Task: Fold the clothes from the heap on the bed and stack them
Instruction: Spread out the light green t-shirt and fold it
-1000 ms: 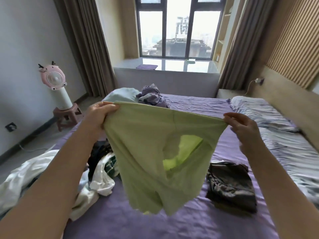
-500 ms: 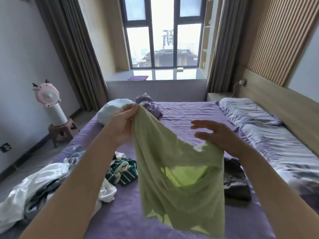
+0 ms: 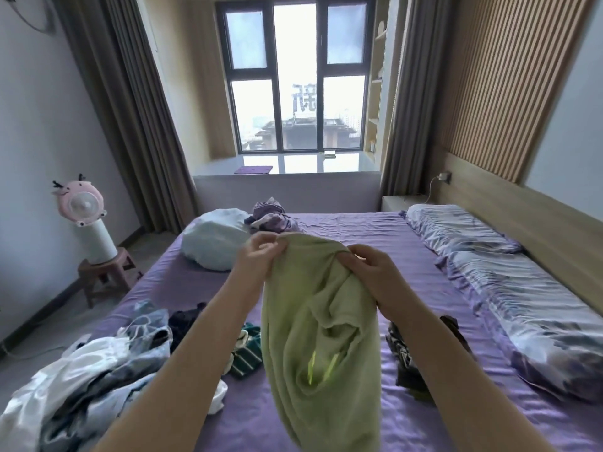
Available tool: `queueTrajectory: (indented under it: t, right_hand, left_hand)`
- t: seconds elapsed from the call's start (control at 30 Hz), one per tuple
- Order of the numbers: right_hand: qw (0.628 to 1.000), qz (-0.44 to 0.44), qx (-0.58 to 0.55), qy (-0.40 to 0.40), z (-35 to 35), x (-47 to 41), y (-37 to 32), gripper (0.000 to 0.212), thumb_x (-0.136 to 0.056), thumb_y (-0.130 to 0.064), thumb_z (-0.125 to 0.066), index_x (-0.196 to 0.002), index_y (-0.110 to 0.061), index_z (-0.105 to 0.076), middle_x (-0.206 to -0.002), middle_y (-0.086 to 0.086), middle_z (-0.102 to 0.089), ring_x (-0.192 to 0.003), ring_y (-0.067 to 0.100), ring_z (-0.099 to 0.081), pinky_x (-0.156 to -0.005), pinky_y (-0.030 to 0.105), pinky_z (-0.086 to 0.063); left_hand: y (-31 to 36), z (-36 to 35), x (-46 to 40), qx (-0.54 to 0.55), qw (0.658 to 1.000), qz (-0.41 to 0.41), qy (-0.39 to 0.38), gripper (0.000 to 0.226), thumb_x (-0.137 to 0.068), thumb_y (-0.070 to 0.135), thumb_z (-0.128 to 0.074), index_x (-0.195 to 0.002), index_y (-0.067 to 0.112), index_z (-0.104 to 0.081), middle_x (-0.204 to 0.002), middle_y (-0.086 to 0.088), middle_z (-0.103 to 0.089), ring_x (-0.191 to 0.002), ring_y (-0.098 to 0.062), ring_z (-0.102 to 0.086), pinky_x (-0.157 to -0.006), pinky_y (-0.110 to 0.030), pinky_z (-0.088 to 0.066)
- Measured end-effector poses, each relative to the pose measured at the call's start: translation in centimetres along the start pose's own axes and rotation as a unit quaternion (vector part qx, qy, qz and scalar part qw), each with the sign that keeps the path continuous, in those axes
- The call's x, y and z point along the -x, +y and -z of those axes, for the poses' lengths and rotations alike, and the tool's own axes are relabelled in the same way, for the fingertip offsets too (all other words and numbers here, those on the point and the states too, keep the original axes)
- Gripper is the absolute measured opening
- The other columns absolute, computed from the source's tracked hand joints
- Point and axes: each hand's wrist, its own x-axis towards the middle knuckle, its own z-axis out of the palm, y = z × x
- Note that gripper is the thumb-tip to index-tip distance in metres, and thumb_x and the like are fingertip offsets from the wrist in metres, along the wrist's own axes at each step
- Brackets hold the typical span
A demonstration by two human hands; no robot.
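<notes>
While gripped by left hand (image 3: 261,256) and right hand (image 3: 375,272), unlabelled green garment (image 3: 319,337).

Pink fan (image 3: 80,203) on a white cylinder base (image 3: 95,243), standing on a small brown stool (image 3: 104,277) by the left wall. Brown curtains (image 3: 130,109) hang either side of a dark-framed window (image 3: 297,76). Purple mat (image 3: 254,170) on the window ledge. Two patterned pillows (image 3: 456,228) along the wooden headboard (image 3: 538,223); charger plugged in above, cable hanging
</notes>
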Motion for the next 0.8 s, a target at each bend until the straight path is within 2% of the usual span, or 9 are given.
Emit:
queueTrajectory:
  t: [0.13, 0.2, 0.27, 0.33, 0.4, 0.47, 0.57, 0.67, 0.8]
  right_hand:
    - [0.999, -0.002, -0.03, 0.037, -2.4, -0.1, 0.1, 0.014, -0.089, -0.009, -0.062, -0.08, -0.015, -0.071, -0.069, 0.001, -0.068, -0.064, 0.013, -0.06, -0.062, 0.026, -0.051]
    - [0.999, -0.002, -0.02, 0.047, -3.2, 0.0, 0.2, 0.016, -0.088, -0.009, -0.063, -0.076, -0.017, -0.071, -0.068, 0.0, -0.067, -0.064, 0.014, -0.059, -0.063, 0.028, -0.05]
    - [0.999, -0.002, -0.01, 0.047, -3.9, 0.2, 0.5, 0.019, -0.087, -0.009, -0.063, -0.073, -0.02, -0.071, -0.066, -0.001, -0.066, -0.064, 0.014, -0.058, -0.062, 0.03, -0.049]
    - [0.999, 0.0, -0.004, 0.048, -4.1, 0.4, 0.7, 0.021, -0.087, -0.009, -0.064, -0.071, -0.02, -0.072, -0.065, -0.002, -0.066, -0.062, 0.012, -0.058, -0.061, 0.027, -0.048]
    - [0.998, 0.008, 0.011, 0.056, -3.9, 0.7, 0.9, 0.022, -0.086, -0.009, -0.064, -0.069, -0.021, -0.072, -0.063, -0.005, -0.066, -0.059, 0.007, -0.058, -0.057, 0.021, -0.048]
    - [0.996, 0.015, 0.044, 0.076, -3.1, 1.0, 0.7, 0.023, -0.086, -0.01, -0.065, -0.069, -0.024, -0.071, -0.065, -0.006, -0.067, -0.059, 0.005, -0.058, -0.057, 0.018, -0.047]
    - [0.98, 0.049, 0.176, 0.085, -1.1, 1.5, 0.2, 0.023, -0.086, -0.016, -0.066, -0.068, -0.031, -0.068, -0.07, -0.001, -0.069, -0.061, 0.006, -0.058, -0.061, 0.022, -0.044]
    - [0.953, 0.086, 0.285, 0.061, 0.1, 2.1, -0.3, 0.023, -0.087, -0.019, -0.064, -0.069, -0.034, -0.065, -0.059, -0.009, -0.065, -0.054, 0.006, -0.058, -0.054, 0.018, -0.043]
    - [0.933, 0.088, 0.335, 0.094, 0.4, 2.3, -1.1, 0.023, -0.087, -0.031, -0.064, -0.066, -0.022, -0.062, -0.057, -0.003, -0.059, -0.056, 0.013, -0.051, -0.054, 0.025, -0.038]
  left_hand:
    - [-3.8, 1.8, 2.9, -0.127, 0.987, -0.1, -0.001, 0.015, -0.087, 0.005, -0.066, -0.098, 0.013, -0.06, -0.092, -0.001, -0.064, -0.083, -0.012, -0.06, -0.071, -0.014, -0.048]
    - [-4.6, 2.0, 4.5, -0.164, 0.977, -0.137, -0.024, 0.015, -0.084, 0.011, -0.071, -0.096, 0.017, -0.063, -0.095, 0.002, -0.067, -0.087, -0.01, -0.063, -0.078, -0.02, -0.051]
    - [-5.1, 1.7, 5.5, -0.187, 0.969, -0.133, -0.09, 0.013, -0.085, 0.01, -0.071, -0.091, 0.02, -0.065, -0.091, 0.0, -0.069, -0.085, -0.015, -0.066, -0.082, -0.03, -0.053]
    - [-5.2, 1.2, 6.2, -0.217, 0.961, -0.124, -0.122, 0.016, -0.084, 0.008, -0.07, -0.091, 0.022, -0.065, -0.087, 0.002, -0.068, -0.08, -0.013, -0.064, -0.08, -0.03, -0.053]
    - [-5.0, 1.0, 6.3, -0.215, 0.965, -0.108, -0.104, 0.016, -0.083, 0.01, -0.072, -0.092, 0.022, -0.066, -0.076, 0.006, -0.066, -0.068, -0.006, -0.06, -0.07, -0.023, -0.051]
    - [-4.4, 1.1, 6.1, -0.194, 0.971, -0.097, -0.097, 0.011, -0.082, 0.011, -0.073, -0.09, 0.018, -0.069, -0.068, 0.006, -0.065, -0.061, -0.006, -0.059, -0.065, -0.023, -0.049]
    - [-3.1, 1.3, 5.5, -0.189, 0.966, -0.131, -0.12, 0.015, -0.083, 0.004, -0.071, -0.077, 0.017, -0.067, -0.067, 0.005, -0.065, -0.061, -0.003, -0.058, -0.065, -0.022, -0.048]
    - [-1.8, 0.7, 5.0, -0.15, 0.968, -0.143, -0.14, 0.021, -0.087, -0.003, -0.064, -0.077, 0.016, -0.061, -0.073, 0.003, -0.06, -0.066, -0.002, -0.054, -0.067, -0.018, -0.046]
    - [-0.4, -0.7, 4.5, -0.123, 0.972, -0.136, -0.146, 0.024, -0.093, -0.005, -0.053, -0.081, 0.016, -0.055, -0.068, 0.002, -0.054, -0.059, -0.004, -0.047, -0.062, -0.022, -0.04]
